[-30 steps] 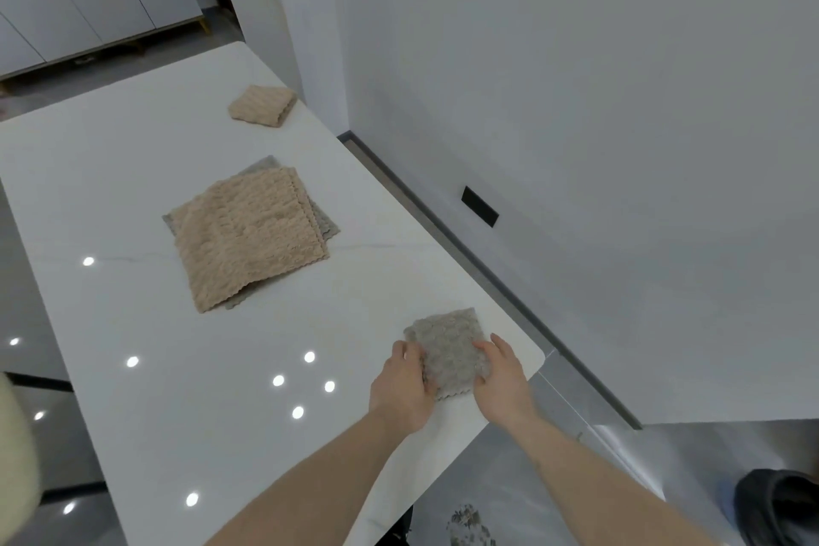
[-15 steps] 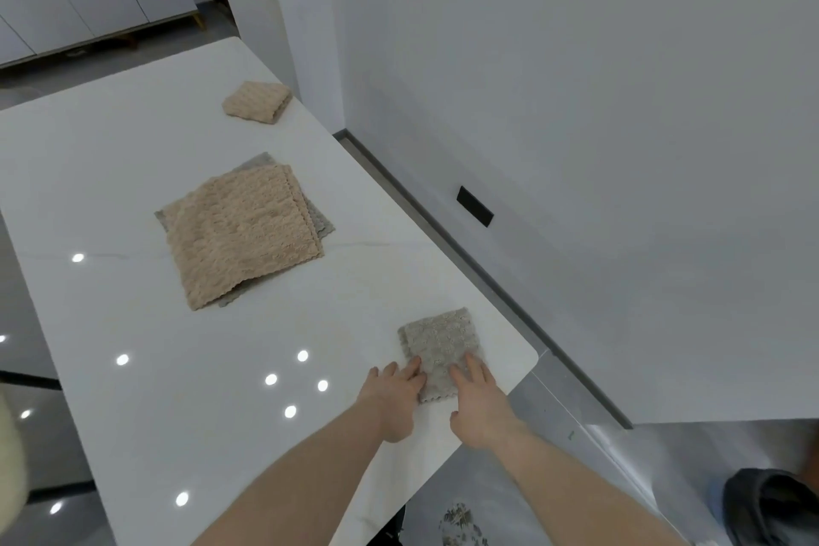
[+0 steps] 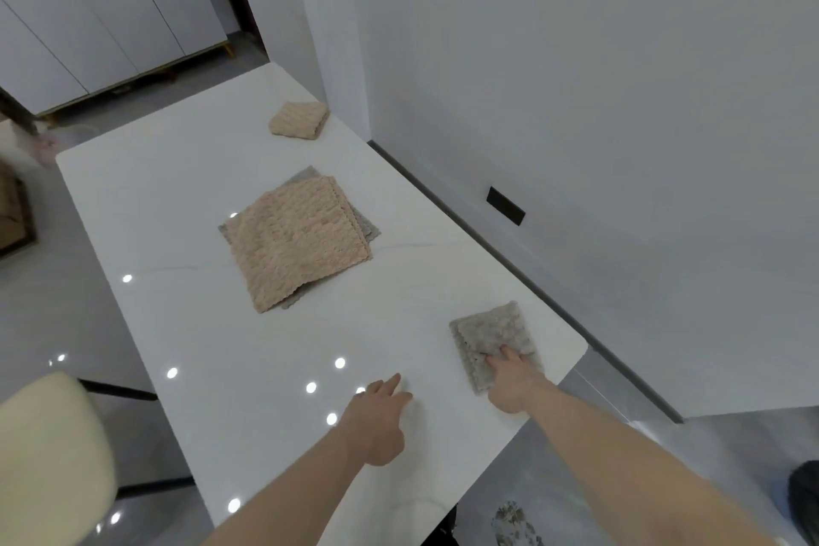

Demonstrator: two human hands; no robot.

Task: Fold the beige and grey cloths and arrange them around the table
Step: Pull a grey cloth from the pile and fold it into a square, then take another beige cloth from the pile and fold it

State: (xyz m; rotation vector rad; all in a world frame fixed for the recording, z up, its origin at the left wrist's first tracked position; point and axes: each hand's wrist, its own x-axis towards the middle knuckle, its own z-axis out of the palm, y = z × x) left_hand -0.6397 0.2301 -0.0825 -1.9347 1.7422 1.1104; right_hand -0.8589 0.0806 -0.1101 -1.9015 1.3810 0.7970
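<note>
Head view. A white tabletop (image 3: 186, 208) is carrying three groups of cloth. A folded grey cloth (image 3: 492, 339) is lying near the tabletop's near right corner. The right hand (image 3: 514, 381) is pressing on its near edge, fingers (image 3: 505, 354) straight and slightly spread, holding nothing. The left hand (image 3: 379, 417) is resting just above or on the bare tabletop, well apart from the grey cloth; its index finger is extending forward, and whether the other fingers are curling under cannot be told. A stack (image 3: 297, 242) of unfolded cloths is lying mid-tabletop, a beige sheet on top and grey edges showing beneath. A folded beige cloth (image 3: 299, 120) is sitting near the far right edge. A cream chair (image 3: 48, 452) is standing at the lower left.

Step in hand, by judgement: the grey cloth is being flattened and set in its place. To do this well, the palm should be smoothing from the fold outward so the layers stay aligned, with the cloth kept square to the tabletop's edge and clear of the corner. The stack appears to be what is left to fold; lifting only the top sheet would be avoiding dragging those below.
</note>
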